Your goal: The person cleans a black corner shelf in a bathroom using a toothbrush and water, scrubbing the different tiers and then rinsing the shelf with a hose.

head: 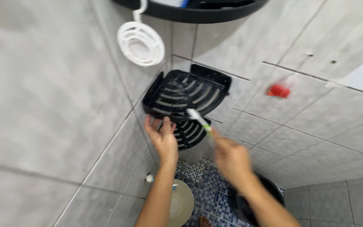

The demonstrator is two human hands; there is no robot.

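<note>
Toothbrush (pixel 199 120) in right hand (pixel 232 162) fingers — bristles at black corner shelf (pixel 184 94).

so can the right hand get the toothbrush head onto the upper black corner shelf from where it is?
Probably yes. The right hand holds the toothbrush with its head already at the upper black shelf front edge; nothing lies between. The left hand is below, under the rim.

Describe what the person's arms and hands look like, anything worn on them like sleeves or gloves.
Both forearms are bare right down to the bottom edge of the picture, with no sleeves in view. The left hand and the right hand wear no gloves. No watch, bracelet or ring can be made out, though the right hand is blurred, so small items there cannot be ruled out.
</note>
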